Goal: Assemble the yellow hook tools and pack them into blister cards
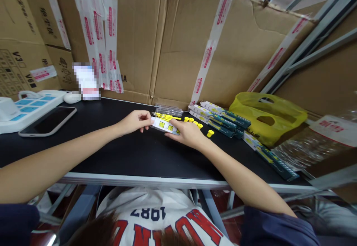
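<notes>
My left hand (134,122) and my right hand (187,133) both grip a narrow white packaged card (165,125) with yellow marks, held low over the black table (125,153). The left pinches its left end; the right holds the other end from the side. Just behind the card lie yellow pens (164,116) and clear tubes (169,110). Several small yellow caps (195,122) are scattered right of my right hand.
Finished packs in white and teal (220,119) lie stacked to the right, one more (272,158) near the table's right edge. A yellow plastic bag (267,117), a phone (48,121), a white-blue power strip (29,106). Cardboard boxes wall the back.
</notes>
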Demonstrator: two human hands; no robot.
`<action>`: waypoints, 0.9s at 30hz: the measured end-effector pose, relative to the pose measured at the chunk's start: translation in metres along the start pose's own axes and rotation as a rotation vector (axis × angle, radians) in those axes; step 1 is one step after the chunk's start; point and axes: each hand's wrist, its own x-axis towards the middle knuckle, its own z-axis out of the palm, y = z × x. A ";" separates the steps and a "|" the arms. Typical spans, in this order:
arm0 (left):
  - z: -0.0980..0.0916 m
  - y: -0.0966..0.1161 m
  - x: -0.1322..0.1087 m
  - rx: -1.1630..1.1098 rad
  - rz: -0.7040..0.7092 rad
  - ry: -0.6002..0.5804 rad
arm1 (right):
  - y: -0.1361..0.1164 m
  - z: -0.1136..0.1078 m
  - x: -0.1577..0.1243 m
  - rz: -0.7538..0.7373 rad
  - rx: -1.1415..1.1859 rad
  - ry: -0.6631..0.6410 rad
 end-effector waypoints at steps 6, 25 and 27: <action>0.003 0.000 -0.002 0.035 0.007 -0.043 | -0.002 -0.001 -0.001 -0.005 -0.012 -0.023; 0.012 -0.015 0.001 -0.138 -0.110 -0.033 | -0.005 0.004 0.001 0.013 -0.005 -0.046; 0.007 -0.012 0.003 -0.152 -0.113 0.009 | -0.003 0.001 0.001 0.037 0.028 -0.047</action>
